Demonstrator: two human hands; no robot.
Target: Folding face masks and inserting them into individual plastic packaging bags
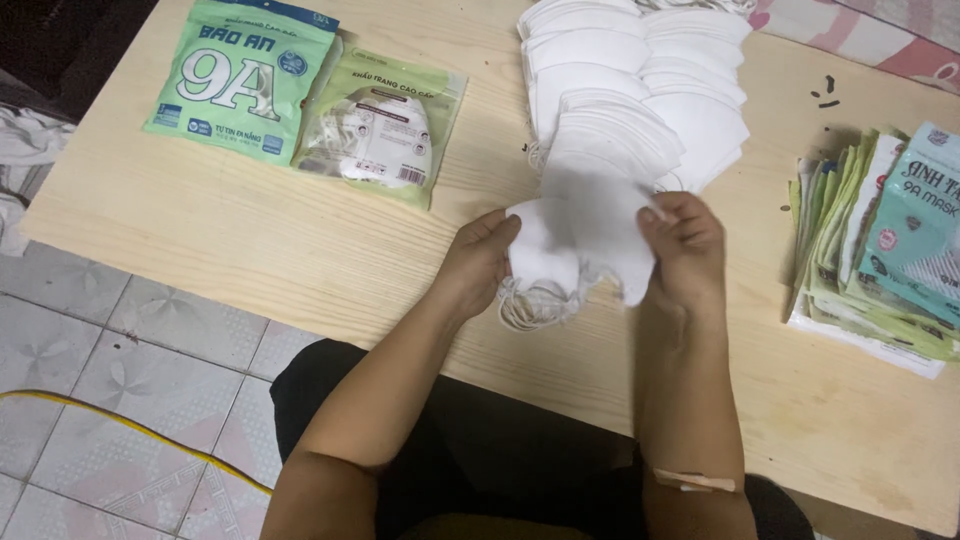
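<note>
Between both hands (pixel 580 255), blurred white masks (pixel 580 235) hide their ear loops.

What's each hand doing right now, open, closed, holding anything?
Left hand: closed on the left edge of the white masks.
Right hand: closed on their right edge.

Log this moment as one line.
left hand: holds masks | right hand: holds masks | pile: behind | packets: right
</note>
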